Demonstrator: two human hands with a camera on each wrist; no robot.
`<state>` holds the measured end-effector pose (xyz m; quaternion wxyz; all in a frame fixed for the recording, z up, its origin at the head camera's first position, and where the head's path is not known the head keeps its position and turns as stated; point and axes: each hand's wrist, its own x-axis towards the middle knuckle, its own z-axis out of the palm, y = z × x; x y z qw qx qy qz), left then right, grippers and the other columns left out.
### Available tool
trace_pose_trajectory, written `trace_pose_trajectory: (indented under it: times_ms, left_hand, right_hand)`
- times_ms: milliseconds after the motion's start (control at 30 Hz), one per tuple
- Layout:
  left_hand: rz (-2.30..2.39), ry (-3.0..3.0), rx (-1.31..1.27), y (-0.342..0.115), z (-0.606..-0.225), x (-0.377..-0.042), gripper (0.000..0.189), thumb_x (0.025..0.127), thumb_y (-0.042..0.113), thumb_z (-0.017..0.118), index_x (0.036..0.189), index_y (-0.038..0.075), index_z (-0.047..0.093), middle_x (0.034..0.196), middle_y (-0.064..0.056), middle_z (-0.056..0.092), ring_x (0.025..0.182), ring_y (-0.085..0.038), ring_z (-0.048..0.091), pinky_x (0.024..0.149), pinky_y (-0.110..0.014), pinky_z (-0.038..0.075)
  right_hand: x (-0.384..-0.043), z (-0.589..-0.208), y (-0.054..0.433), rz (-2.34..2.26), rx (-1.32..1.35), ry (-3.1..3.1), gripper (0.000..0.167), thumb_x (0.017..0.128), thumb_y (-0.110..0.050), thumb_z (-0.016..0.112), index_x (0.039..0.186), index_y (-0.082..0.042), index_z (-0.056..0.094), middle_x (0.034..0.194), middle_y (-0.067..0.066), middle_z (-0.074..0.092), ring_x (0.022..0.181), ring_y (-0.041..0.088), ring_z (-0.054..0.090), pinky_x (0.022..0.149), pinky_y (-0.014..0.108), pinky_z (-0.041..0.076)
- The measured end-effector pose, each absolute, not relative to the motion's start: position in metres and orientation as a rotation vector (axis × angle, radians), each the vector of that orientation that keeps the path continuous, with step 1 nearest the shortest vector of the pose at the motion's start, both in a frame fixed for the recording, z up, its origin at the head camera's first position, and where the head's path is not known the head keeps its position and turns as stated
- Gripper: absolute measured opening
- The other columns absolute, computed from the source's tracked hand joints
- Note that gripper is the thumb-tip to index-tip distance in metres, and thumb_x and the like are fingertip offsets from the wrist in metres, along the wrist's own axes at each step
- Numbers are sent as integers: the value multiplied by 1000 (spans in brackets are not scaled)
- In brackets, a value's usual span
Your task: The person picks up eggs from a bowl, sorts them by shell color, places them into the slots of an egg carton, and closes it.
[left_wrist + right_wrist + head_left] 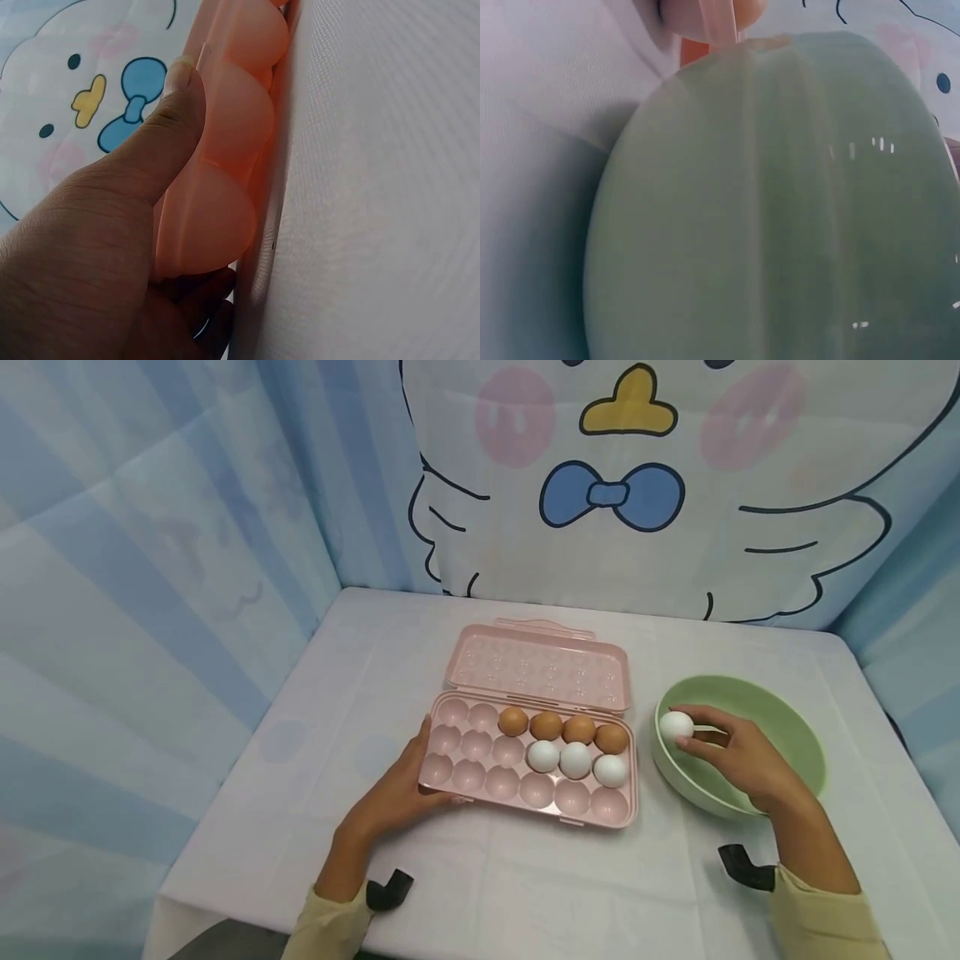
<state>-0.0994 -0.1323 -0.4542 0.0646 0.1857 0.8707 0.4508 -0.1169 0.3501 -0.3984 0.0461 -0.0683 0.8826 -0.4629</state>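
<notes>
My left hand [408,785] grips the left end of an open pink plastic egg carton [468,775]. In the left wrist view, the thumb lies along the carton's edge and the other fingers are partly hidden beyond its end. Several brown eggs [546,725] sit in the back row, with three white eggs [575,760] in the middle row. Over the left rim of a green bowl [806,752], my right hand [738,756] pinches a white egg [677,727] between thumb and fingers. The bowl fills most of the right wrist view, hiding nearly all of that hand.
The carton's hinged lid [540,668] lies folded back behind it on the white-covered table [555,885]. Patterned curtains [180,568] hang at the left, the back and the right. The bowl stands close to the carton's right end.
</notes>
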Motion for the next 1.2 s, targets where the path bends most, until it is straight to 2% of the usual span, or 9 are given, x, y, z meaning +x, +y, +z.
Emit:
trace_pose_trajectory:
  times_ms: [133, 367, 467, 600, 700, 867, 1200]
  left_hand:
    - [1343, 2646, 554, -133, -454, -99, 136, 76, 47, 92, 167, 22, -6, 172, -1, 14, 154, -18, 20, 120, -49, 23]
    - [1349, 2640, 561, -133, -452, -98, 134, 78, 45, 92, 167, 21, -6, 172, -2, 13, 154, -17, 20, 120, -47, 22]
    - [1348, 2635, 566, -133, -451, -99, 134, 78, 45, 91, 167, 20, -6, 172, -3, 13, 154, -17, 19, 121, -46, 21]
    - [1329, 2639, 570, -134, -451, -101, 134, 79, 48, 90, 167, 19, -7, 172, -3, 13, 154, -18, 18, 121, -46, 21]
    - [1331, 2647, 569, -136, -450, -102, 135, 78, 50, 90, 167, 20, -7, 172, -2, 12, 154, -17, 18, 121, -46, 21]
    - [1344, 2652, 589, -137, -452, -103, 134, 79, 50, 89, 167, 20, -6, 172, -2, 12, 154, -18, 18, 121, -48, 21]
    - [1352, 2615, 570, -135, -455, -101, 133, 79, 51, 89, 167, 23, -8, 172, 1, 11, 154, -15, 17, 121, -45, 21]
  right_hand:
    - [-116, -398, 346, -1505, -223, 2735, 49, 99, -20, 74, 144, -6, 59, 130, 0, 60, 107, -4, 59, 83, 15, 49]
    - [-114, -394, 332, -1689, -216, 2726, 47, 99, -14, 73, 143, -5, 59, 126, -10, 61, 108, -2, 61, 84, 13, 50]
    - [-113, -389, 321, -1728, -246, 2733, 47, 99, -11, 73, 143, -5, 60, 127, -7, 61, 110, 0, 61, 86, 13, 50]
    - [-113, -386, 295, -1705, -333, 2778, 46, 98, -10, 74, 141, -3, 60, 130, 5, 61, 112, 2, 60, 88, 14, 50]
    - [-115, -389, 269, -1701, -424, 2764, 45, 96, -8, 76, 138, -4, 62, 129, 12, 63, 112, 9, 63, 91, 16, 50]
    - [-119, -395, 230, -1799, -550, 2610, 43, 93, -4, 78, 134, -3, 64, 121, 16, 68, 110, 25, 68, 91, 23, 53]
    - [-125, -407, 181, -1844, -638, 2413, 44, 86, 0, 83, 126, 3, 67, 118, 17, 70, 110, 32, 69, 93, 32, 55]
